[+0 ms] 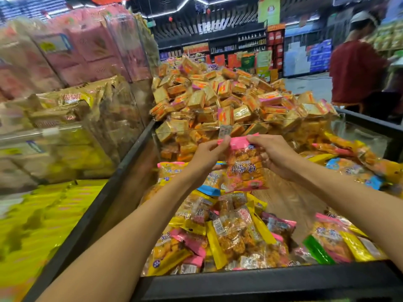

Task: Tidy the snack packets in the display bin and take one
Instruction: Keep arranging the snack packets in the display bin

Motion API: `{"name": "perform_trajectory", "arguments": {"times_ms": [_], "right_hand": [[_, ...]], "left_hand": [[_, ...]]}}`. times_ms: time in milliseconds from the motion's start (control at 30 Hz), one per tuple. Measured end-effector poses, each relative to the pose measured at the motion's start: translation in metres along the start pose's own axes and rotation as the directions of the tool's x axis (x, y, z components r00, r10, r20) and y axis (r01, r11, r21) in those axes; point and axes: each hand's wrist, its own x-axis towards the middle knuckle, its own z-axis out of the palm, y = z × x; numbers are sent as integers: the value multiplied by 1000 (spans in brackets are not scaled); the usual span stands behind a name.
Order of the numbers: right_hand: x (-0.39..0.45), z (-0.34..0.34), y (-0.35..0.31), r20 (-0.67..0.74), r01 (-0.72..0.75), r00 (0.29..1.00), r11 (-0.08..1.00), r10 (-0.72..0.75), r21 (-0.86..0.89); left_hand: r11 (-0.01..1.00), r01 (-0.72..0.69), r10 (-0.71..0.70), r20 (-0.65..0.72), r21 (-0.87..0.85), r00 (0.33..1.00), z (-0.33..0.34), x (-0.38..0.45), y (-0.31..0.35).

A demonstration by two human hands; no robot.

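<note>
Both hands are up over the bin, and both hold the same pink snack packet (pixel 244 164). The left hand (pixel 207 155) pinches the pink top edge with its fingers curled round it. The right hand (pixel 274 155) pinches the other end of that top edge, and its fingers wrap round the side of the packet. The packet hangs down between the two hands, above the other packets. You can see orange crunchy bits through its clear front.

Under the hands is the display bin (pixel 261 280), with a dark rim. A heap of snack packets (pixel 229 232) lies in it, pink, yellow, blue and green, all jumbled. A bare patch of wooden bottom (pixel 290 199) shows between the heaps. More packets (pixel 353 164) lie on the right side of the bin.

Behind a clear divider (pixel 250 127) sits a big pile of small gold and orange packs (pixel 229 97). On the left are clear boxes (pixel 65 131) with yellow and pink packs inside, all blurry. Far on the right stands a person in a red top (pixel 357 73), near the shop shelves (pixel 229 44)
</note>
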Motion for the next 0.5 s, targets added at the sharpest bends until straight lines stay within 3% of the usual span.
{"name": "perform_trajectory", "arguments": {"times_ms": [133,267,433,500], "right_hand": [[-3,1,-2,37,1,999,1000,-1,-1],[3,-5,0,171,-33,985,999,39,-39],[5,-11,12,457,-60,879,984,132,-170],[5,-11,16,505,-48,850,977,150,-209]], "left_hand": [[1000,-26,25,-65,-12,998,2,-3,1],[999,8,-14,-118,-53,993,2,-3,3],[988,-8,-24,-204,-154,979,-5,-2,11],[988,-9,-27,-224,-156,974,-9,-3,12]]}}
